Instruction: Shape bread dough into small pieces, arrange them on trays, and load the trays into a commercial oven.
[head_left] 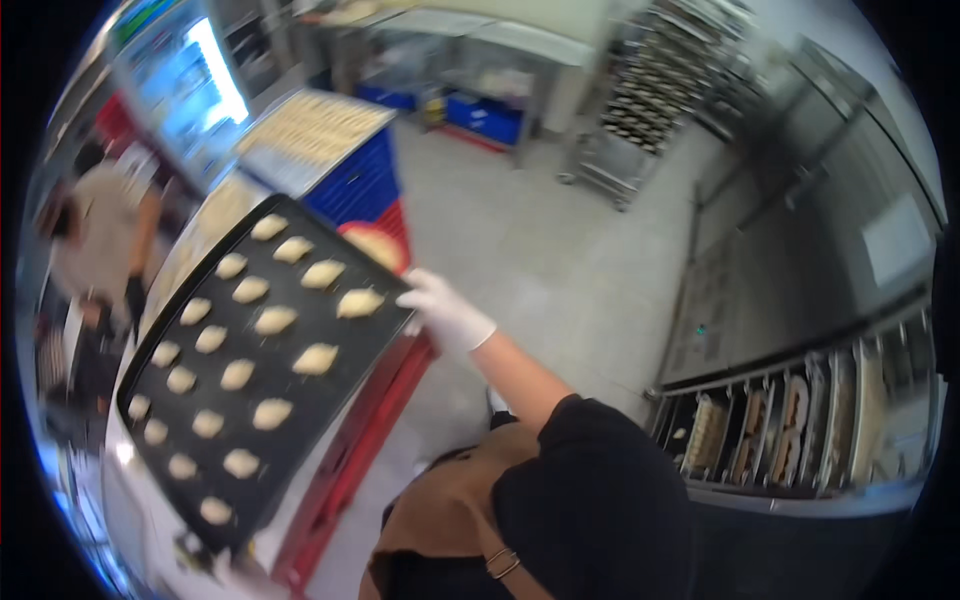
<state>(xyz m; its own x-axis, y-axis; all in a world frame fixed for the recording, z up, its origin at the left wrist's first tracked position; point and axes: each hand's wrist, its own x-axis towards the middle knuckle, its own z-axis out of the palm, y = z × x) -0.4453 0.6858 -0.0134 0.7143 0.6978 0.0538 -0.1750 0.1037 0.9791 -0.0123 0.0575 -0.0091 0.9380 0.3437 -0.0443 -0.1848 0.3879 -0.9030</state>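
Black tray (318,400), likely stiff, dough (275,320) probably soft; right hand (445,312) grips one corner, left hand (245,578) too blurred to tell; opposite rims should suit.

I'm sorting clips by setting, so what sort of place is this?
Most likely a bakery kitchen: a black tray holds rows of small pale dough pieces, a tall wheeled rack is loaded with goods, and a second tray of pieces sits on blue crates.

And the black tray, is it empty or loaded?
Loaded: pale dough pieces lie spaced in rows across the tray, with black surface showing between them.
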